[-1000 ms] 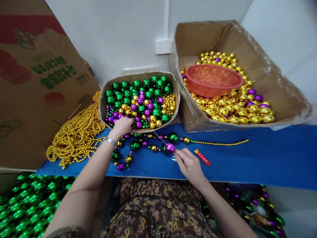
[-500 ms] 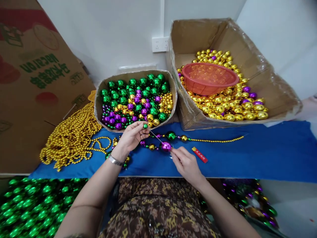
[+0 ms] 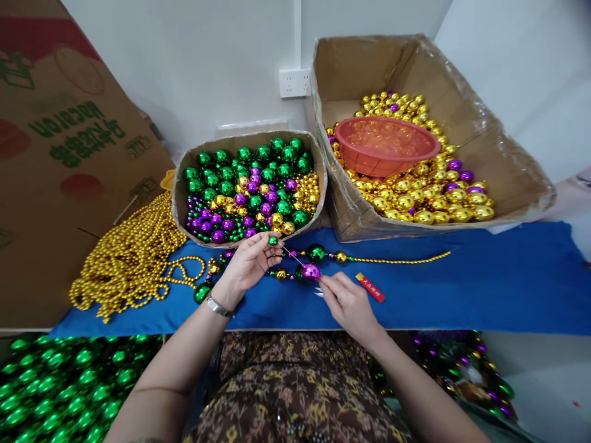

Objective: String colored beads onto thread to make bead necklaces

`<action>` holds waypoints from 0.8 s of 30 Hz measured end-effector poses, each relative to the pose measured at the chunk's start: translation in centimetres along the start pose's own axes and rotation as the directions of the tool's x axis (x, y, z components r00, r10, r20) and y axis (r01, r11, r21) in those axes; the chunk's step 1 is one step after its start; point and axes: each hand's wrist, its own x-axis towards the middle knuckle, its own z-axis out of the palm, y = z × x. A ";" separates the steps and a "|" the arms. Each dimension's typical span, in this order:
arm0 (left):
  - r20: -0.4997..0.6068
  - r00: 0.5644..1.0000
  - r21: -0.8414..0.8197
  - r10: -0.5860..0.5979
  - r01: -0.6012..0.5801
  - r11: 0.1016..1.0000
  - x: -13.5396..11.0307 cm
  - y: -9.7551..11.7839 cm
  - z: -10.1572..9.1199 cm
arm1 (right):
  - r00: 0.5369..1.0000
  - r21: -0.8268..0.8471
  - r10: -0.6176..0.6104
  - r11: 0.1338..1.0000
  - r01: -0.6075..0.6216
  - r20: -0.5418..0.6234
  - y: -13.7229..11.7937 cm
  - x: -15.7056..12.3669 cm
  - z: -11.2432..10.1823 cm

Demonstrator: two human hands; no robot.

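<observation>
My left hand, wearing a metal watch band, pinches a small shiny green bead between thumb and fingertips. A thin straight needle or thread runs from beside that bead down to a large shiny purple bead. At the purple bead's right end, the closed fingertips of my right hand grip it; whether they also hold thread is hidden. Behind both hands lies a strand of green, purple and gold beads, ending in a gold bead chain. Two small pale points show under the right fingers.
A low carton of mixed beads stands behind my hands. The larger carton at right holds gold and purple beads and a red basket. Gold bead chains are heaped left. A red packet lies on the blue cloth.
The view has shifted slightly. Both hands keep almost the same pose, with the green bead and the purple bead still in their fingers.
</observation>
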 end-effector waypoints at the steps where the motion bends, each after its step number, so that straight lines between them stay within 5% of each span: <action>1: 0.003 1.000 0.010 0.003 -0.003 1.000 0.0 0.0 0.0 | 1.000 -0.001 0.001 1.000 -0.001 -0.002 0.0 0.0 0.0; 9: 0.014 0.997 0.136 0.073 -0.074 0.988 0.1 -0.1 -0.3 | 0.999 -0.059 -0.034 0.998 0.034 0.008 0.4 -0.2 -0.2; 14: 0.034 0.970 0.535 0.242 -0.222 0.815 -0.2 -0.3 0.7 | 0.998 -0.283 -0.065 0.957 0.058 -0.018 1.5 -0.7 -0.3; 24: 0.235 0.923 0.628 0.306 -0.384 0.677 2.9 -9.2 4.8 | 0.964 -0.030 0.263 0.964 -0.264 -0.033 5.2 -2.3 3.0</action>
